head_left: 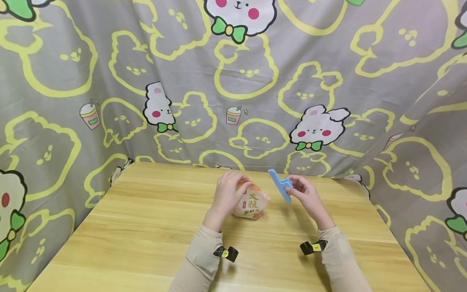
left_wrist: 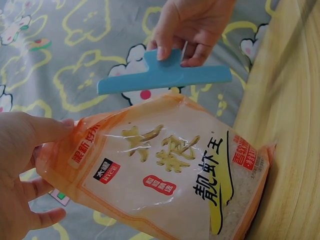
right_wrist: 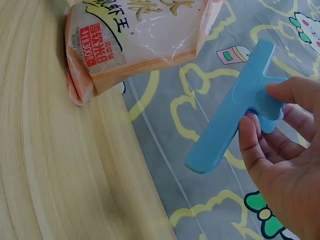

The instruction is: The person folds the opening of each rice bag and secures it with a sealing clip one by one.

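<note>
A bag of rice with orange edges and gold lettering stands on the table, slightly tilted. My left hand pinches its top corner between thumb and fingers, as the left wrist view shows up close. To the right of the bag, my right hand holds a blue bag clip by its handle tabs, thumb on one side and fingers on the other. The clip's long bar is apart from the bag; its edges look closed together. In the left wrist view the clip hangs just beyond the bag's upper edge.
The light wooden table stretches around both hands. A grey curtain with yellow outlines and white cartoon figures rises behind it and along both sides. Each forearm wears a black wrist camera over a beige sleeve.
</note>
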A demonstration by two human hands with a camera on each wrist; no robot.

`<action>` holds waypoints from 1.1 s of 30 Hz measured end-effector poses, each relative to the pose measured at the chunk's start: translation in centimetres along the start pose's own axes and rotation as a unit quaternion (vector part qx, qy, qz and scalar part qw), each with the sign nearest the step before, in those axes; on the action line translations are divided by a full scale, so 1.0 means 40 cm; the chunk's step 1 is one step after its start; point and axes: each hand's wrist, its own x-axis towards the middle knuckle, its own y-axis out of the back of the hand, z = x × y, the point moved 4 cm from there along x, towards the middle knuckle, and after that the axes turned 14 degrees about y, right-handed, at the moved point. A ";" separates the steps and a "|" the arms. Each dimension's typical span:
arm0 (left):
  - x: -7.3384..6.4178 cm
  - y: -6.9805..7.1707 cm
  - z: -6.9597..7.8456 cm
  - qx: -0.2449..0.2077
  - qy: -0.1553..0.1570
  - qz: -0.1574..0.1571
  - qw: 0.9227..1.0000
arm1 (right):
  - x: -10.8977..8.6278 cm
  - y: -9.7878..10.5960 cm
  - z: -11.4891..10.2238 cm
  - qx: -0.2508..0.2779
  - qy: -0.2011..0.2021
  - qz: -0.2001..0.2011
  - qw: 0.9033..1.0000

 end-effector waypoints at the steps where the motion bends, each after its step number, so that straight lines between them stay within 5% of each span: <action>1: 0.001 0.000 0.000 0.000 0.001 -0.001 1.000 | 0.000 0.001 -0.001 0.000 0.002 0.000 1.000; 12: 0.003 0.000 -0.006 0.003 0.001 0.002 1.000 | -0.009 0.019 -0.013 -0.038 -0.011 -0.020 0.999; 23: 0.001 0.000 -0.003 0.004 0.005 -0.004 1.000 | -0.014 0.015 -0.039 -0.126 0.093 -0.048 0.987; 33: 0.003 -0.005 -0.007 0.004 0.008 -0.006 1.000 | -0.022 0.005 -0.056 -0.154 0.135 -0.062 0.977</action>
